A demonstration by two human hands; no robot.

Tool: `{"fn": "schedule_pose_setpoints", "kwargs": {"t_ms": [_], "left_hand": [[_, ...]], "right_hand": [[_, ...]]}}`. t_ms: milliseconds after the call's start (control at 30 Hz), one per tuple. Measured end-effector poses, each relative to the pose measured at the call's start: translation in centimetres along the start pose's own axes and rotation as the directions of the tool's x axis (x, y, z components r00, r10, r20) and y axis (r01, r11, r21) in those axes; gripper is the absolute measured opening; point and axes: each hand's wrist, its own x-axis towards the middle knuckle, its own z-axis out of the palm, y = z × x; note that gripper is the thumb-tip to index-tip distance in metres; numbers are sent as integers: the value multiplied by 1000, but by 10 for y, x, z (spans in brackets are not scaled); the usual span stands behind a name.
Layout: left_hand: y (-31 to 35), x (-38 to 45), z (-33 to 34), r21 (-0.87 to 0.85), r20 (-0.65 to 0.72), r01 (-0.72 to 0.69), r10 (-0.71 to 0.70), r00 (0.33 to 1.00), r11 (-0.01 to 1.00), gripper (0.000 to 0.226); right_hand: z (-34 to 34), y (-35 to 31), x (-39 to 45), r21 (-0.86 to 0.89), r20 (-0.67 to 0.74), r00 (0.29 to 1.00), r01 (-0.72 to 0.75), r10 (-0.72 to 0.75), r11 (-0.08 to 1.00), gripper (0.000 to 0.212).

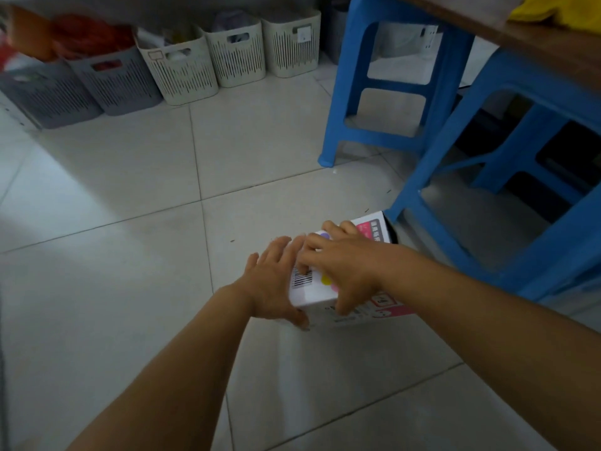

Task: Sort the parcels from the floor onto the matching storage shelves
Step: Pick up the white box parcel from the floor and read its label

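A white parcel box (pixel 313 292) with pink print, coloured dots and a barcode label rests on the tiled floor right of centre. My left hand (pixel 273 284) lies flat against its left side, thumb at the lower corner. My right hand (pixel 341 265) covers the top, fingers spread over the far edge and thumb pressed on the near face. Both hands grip the box, which looks to be touching the floor. Much of the box top is hidden under my right hand.
Two blue plastic stools (pixel 387 79) (pixel 520 177) stand right of the box, the nearer one's leg almost touching it. A wooden tabletop (pixel 536 37) overhangs them. Cream slotted baskets (pixel 237 56) and grey ones (pixel 110 83) line the far wall. Open tile floor (pixel 113 206) spreads left.
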Motion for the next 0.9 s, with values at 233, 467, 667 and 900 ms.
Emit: {"fn": "schedule_pose_setpoints", "kwargs": {"t_ms": [233, 467, 667, 900], "left_hand": [[-16, -6, 8, -366, -164, 191, -265, 950, 911, 132], [-19, -8, 3, -942, -153, -17, -386, 910, 334, 81], [-20, -11, -3, -999, -11, -26, -382, 924, -36, 75], [-13, -18, -7, -994, 50, 28, -207, 977, -107, 96]], "right_hand": [[-3, 22, 2, 37, -239, 965, -106, 111, 994, 105], [6, 20, 8, 223, -431, 869, -158, 242, 962, 102], [12, 18, 14, 605, -409, 791, -138, 455, 784, 103], [11, 22, 17, 938, -234, 813, 46, 533, 342, 86]]}}
